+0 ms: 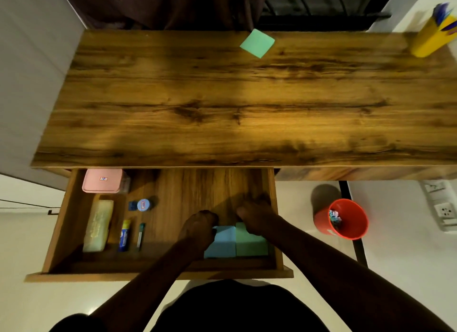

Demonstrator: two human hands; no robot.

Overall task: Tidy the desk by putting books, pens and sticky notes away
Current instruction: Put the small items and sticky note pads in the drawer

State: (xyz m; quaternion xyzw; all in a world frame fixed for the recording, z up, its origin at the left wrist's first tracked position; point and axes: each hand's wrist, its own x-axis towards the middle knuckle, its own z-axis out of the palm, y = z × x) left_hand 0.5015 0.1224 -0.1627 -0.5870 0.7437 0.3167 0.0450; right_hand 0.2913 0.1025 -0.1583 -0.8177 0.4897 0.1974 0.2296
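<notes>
Both my hands are down in the open wooden drawer [280,245] under the desk. My left hand [197,229] holds the left edge of a blue sticky-note block [221,244] with curled fingers. My right hand [256,218] grips the top of a green sticky-note block [251,244] that stands right beside the blue one. A loose green sticky-note pad [257,43] lies at the far edge of the desk top [222,104]. A yellow pen holder [431,36] with pens stands at the far right corner.
The left part of the drawer holds a pink box [102,180], a pale yellow case [97,226], a small round blue container [143,205], a tube [125,235] and a pen [141,236]. A red bin [342,219] stands on the floor to the right.
</notes>
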